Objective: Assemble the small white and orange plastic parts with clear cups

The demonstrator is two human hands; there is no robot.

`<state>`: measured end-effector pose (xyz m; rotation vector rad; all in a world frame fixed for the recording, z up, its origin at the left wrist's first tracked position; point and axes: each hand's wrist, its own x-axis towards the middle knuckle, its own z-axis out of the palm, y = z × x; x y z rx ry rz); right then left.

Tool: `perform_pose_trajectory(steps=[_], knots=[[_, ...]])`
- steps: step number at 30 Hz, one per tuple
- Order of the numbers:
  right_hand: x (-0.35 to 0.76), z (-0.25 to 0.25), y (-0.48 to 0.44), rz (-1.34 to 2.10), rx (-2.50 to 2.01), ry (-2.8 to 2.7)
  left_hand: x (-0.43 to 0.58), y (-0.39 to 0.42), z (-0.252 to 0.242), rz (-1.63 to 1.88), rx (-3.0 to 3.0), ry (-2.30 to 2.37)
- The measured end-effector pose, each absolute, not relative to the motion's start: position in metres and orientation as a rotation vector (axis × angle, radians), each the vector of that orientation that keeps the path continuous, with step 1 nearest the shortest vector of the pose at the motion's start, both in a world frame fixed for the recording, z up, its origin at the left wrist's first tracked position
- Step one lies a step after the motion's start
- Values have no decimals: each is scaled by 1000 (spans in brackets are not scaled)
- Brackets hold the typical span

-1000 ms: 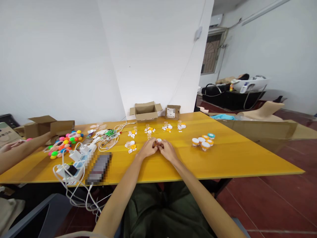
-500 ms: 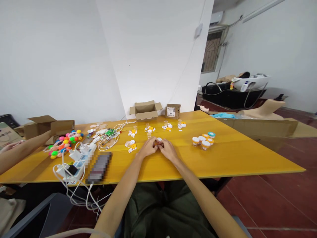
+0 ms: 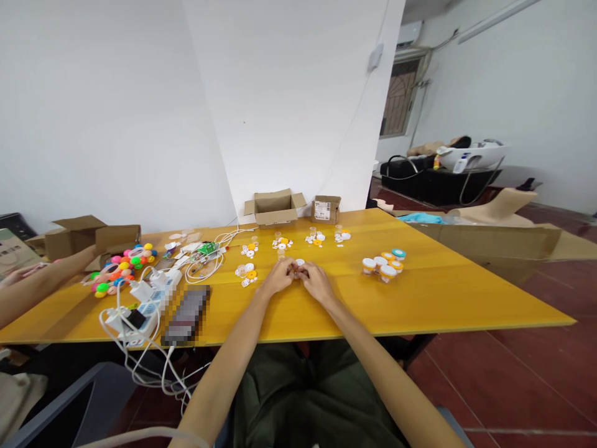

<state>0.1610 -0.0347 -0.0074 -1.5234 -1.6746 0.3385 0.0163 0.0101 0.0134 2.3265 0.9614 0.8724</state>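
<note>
My left hand (image 3: 280,277) and my right hand (image 3: 316,281) meet near the middle of the yellow table (image 3: 438,292). The fingers of both are closed around something small that I cannot make out. Just beyond them lies a white disc (image 3: 300,262), and a clear cup (image 3: 281,254) stands behind my left hand. Small white and orange parts (image 3: 251,274) lie to the left, with more piles (image 3: 282,242) farther back. On the right stands a group of several lidded cups (image 3: 387,272) with white, orange and blue lids.
Two open cardboard boxes (image 3: 275,209) (image 3: 325,210) stand by the wall. Left of me are a phone (image 3: 187,314), a power strip (image 3: 152,308) with white cables, and colourful balls (image 3: 125,266). Another person's arm (image 3: 51,286) reaches in at the far left.
The fingers of my hands have shifted very slightly around the small thing between them. Everything else looks the same.
</note>
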Motion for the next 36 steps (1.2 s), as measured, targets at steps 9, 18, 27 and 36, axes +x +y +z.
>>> perform_pose_trajectory(steps=[9, 18, 27, 36], knots=[[161, -14, -31, 306, -1521, -1682, 18, 15, 10, 864, 2228, 947], [159, -13, -31, 336, -1560, -1672, 18, 13, 13, 870, 2216, 939], [160, -12, -33, 307, -1550, -1699, 17, 12, 14, 865, 2228, 933], [160, -11, -33, 277, -1553, -1722, 18, 13, 13, 905, 2214, 905]])
